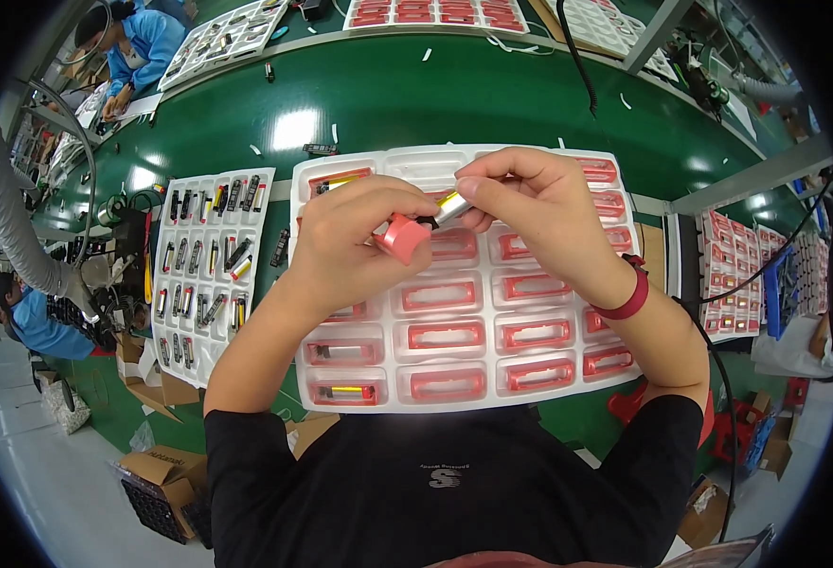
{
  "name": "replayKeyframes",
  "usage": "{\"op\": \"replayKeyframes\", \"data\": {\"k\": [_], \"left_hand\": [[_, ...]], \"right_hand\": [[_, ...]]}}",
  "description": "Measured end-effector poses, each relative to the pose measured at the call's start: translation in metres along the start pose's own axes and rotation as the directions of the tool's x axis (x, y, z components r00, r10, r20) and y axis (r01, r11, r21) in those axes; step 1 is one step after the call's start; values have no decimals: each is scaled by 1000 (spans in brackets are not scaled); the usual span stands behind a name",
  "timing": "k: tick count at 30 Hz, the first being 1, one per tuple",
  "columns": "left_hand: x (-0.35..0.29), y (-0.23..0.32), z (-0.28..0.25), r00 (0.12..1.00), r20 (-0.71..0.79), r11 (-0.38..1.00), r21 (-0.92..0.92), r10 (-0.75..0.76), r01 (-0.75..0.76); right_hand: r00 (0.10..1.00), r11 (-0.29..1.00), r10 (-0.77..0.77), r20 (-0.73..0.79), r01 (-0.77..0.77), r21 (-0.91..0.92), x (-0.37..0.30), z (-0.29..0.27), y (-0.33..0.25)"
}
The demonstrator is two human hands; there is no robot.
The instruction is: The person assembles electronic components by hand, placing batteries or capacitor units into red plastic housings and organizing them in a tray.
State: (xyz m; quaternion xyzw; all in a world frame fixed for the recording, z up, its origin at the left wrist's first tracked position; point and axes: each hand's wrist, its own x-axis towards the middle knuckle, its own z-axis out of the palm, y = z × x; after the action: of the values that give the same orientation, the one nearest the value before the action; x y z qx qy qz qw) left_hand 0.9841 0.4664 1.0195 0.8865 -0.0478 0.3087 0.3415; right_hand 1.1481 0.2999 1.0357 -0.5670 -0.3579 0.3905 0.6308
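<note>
Above a white moulded tray (pixel 390 364), my left hand (pixel 355 227) is closed round a glossy red plastic housing (pixel 405 239). My right hand (pixel 535 194), with a dark red band at the wrist, pinches a small silver battery cell (pixel 451 206) with a yellow part. The cell tilts down toward the housing, a dark piece between them; whether it is inside the housing I cannot tell. Red frame-like housings (pixel 447 334) lie in the tray's pockets below my hands. One at the near left corner (pixel 343 392) has a yellow and dark insert in it.
A second white tray (pixel 198 308) at left holds several cells and dark boards. Green bench (pixel 388 90) runs behind, with white scraps. More trays of red parts (pixel 435 13) stand at the far side and right (pixel 727 275). A co-worker in blue (pixel 146 47) sits far left. Black cables hang at right.
</note>
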Motion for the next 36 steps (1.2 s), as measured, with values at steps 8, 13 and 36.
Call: {"op": "replayKeyframes", "data": {"k": [8, 13, 36], "left_hand": [[-5, 2, 10, 995, -104, 1000, -2, -10, 10], [-3, 2, 15, 993, -121, 1000, 20, -4, 6], [-21, -8, -24, 762, 53, 618, -549, -646, 563]], "right_hand": [[999, 998, -23, -26, 24, 64, -6, 1, 9], [999, 994, -7, -43, 12, 110, -4, 2, 15], [998, 981, -15, -56, 26, 190, -33, 1, -22]]}}
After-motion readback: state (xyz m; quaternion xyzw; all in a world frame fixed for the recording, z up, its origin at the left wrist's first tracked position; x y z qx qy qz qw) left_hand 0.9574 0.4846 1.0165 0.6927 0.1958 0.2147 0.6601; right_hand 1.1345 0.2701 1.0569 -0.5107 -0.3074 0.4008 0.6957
